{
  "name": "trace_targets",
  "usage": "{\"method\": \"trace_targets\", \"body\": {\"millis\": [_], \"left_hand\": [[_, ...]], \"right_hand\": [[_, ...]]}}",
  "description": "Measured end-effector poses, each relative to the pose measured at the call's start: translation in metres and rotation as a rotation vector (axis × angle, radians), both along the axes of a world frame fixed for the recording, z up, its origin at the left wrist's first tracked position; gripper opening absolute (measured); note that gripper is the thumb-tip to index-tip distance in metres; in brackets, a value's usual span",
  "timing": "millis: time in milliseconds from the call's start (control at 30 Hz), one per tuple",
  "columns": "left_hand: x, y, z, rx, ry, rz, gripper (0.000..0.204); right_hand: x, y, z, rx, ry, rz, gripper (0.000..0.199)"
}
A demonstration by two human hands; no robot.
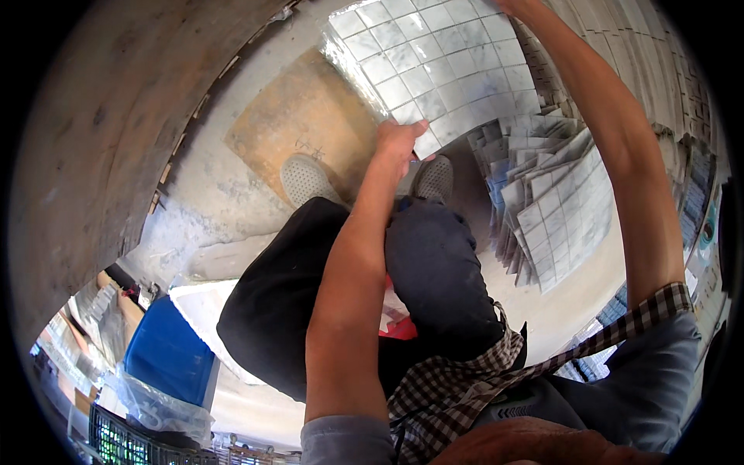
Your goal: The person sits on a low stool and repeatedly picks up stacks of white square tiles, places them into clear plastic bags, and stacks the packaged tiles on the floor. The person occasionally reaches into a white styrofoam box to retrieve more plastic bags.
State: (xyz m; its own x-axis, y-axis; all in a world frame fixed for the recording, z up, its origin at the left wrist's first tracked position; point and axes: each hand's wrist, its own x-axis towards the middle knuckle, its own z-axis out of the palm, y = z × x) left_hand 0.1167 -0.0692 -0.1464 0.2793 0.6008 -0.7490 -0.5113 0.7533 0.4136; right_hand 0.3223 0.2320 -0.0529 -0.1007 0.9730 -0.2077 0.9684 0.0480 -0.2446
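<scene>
A sheet of square grey-white marble mosaic tiles (442,66) is held up in front of me, slightly curved, with its top cut off by the picture's edge. My left hand (401,142) is closed on its near corner, thumb on the tiled face and fingers underneath. At the far right corner is my right hand (513,6), gripping the sheet's edge; most of this hand lies outside the picture. Just right of the held sheet, a fanned stack of similar mosaic sheets (554,205) leans on the floor.
Rows of stacked tile sheets (632,58) line the right side. A brown board (298,116) lies on the floor by my shoes (308,178). A large wooden panel (101,116) fills the left. Behind it are a blue bin (169,353), clear plastic and a dark crate (128,438).
</scene>
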Motion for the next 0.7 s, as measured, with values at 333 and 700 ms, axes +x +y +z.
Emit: {"method": "trace_targets", "body": {"millis": [333, 700], "left_hand": [[-0.002, 0.000, 0.008, -0.012, 0.018, -0.001, 0.043], [-0.005, 0.001, -0.006, 0.511, 1.043, -0.666, 0.043]], "right_hand": [[0.007, -0.024, -0.031, 0.192, 0.098, -0.102, 0.056], [0.029, -0.059, -0.061, 0.190, 0.105, -0.120, 0.054]]}}
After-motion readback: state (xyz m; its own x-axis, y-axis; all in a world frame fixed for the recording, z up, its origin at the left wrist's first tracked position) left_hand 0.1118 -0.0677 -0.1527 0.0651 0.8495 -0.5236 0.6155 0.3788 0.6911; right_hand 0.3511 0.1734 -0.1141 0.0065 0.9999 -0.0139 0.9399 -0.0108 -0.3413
